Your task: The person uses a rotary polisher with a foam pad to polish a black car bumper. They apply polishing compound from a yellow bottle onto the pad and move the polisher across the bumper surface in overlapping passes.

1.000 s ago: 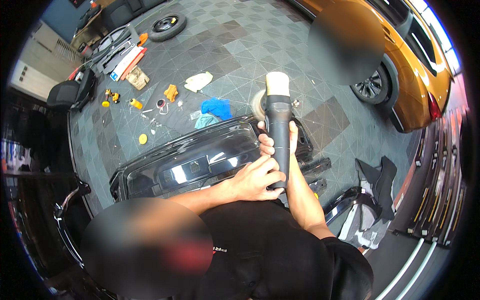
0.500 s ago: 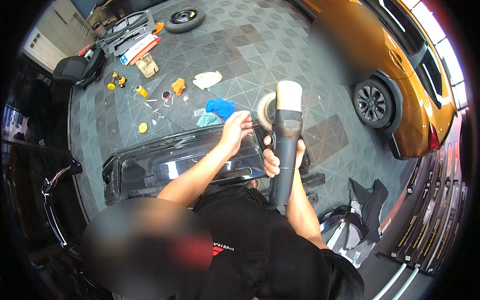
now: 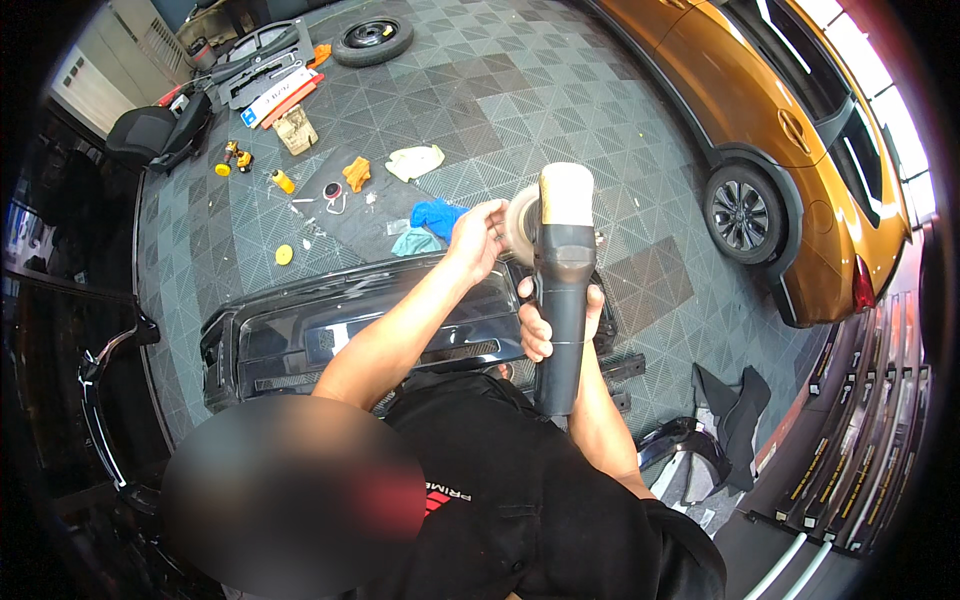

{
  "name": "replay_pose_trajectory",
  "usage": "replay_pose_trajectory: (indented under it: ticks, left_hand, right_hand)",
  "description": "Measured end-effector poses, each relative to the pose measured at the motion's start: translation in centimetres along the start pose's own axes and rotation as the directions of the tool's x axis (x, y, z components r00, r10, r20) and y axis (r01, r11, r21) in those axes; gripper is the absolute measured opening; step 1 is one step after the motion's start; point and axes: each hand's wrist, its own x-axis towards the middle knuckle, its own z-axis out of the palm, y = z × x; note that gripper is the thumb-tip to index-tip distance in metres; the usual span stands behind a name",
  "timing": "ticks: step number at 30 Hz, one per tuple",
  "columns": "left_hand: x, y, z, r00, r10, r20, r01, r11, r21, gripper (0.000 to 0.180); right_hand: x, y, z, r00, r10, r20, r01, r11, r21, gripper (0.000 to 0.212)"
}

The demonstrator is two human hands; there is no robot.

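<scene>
My right hand (image 3: 540,325) is wrapped round the dark grey body of a power polisher (image 3: 563,310), held upright above a glossy black car panel (image 3: 290,335). The tool's head is pale on top, and a round whitish polishing pad (image 3: 519,226) faces left from it. My left hand (image 3: 478,240) is at the pad's left rim with fingers apart and slightly curled. Whether its fingertips press on the pad is hard to tell. Just behind that hand a blue cloth (image 3: 436,217) and a teal cloth (image 3: 415,243) lie on the floor.
An orange car (image 3: 790,130) stands at the right. On the tiled floor (image 3: 500,110) are a spare wheel (image 3: 372,40), a yellow drill (image 3: 236,157), a yellow bottle (image 3: 284,182), an orange cloth (image 3: 357,173) and a yellow round pad (image 3: 284,256). Dark trim pieces (image 3: 730,410) lie at lower right.
My left hand has moved up and right to the pad's rim. The polisher has shifted slightly left with my right hand still round it.
</scene>
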Motion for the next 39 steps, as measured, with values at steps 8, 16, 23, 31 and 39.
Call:
replay_pose_trajectory:
  ticks: [8, 16, 23, 31, 39]
  left_hand:
    - [0.5, -0.4, -0.1, 0.998, -0.057, -0.027, 0.056, 0.997, -0.048, 0.02]
    - [1.1, -0.8, 0.2, 0.996, -0.055, -0.072, 0.049, 0.995, -0.087, 0.023]
    - [2.5, -1.1, 0.2, 1.0, -0.028, -0.008, 0.026, 0.988, -0.151, 0.023]
    - [2.8, -1.2, 0.8, 0.998, -0.058, 0.012, 0.058, 0.994, -0.089, 0.035]
    - [1.1, 0.1, 1.8, 0.995, -0.031, 0.092, 0.037, 0.997, -0.061, 0.046]
  right_hand:
    - [-0.2, -0.6, -0.8, 0.999, 0.033, 0.025, -0.032, 0.999, -0.021, 0.095]
    - [0.1, -0.3, -0.3, 0.999, 0.01, 0.043, -0.011, 1.0, 0.017, 0.09]
    - [0.1, 0.0, -0.3, 0.999, 0.015, 0.043, -0.016, 0.999, 0.03, 0.09]
    - [0.2, 0.2, 0.0, 0.999, 0.014, 0.032, -0.015, 1.0, 0.014, 0.089]
    - [0.0, 0.1, -0.2, 0.999, 0.0, 0.049, -0.001, 1.0, 0.019, 0.089]
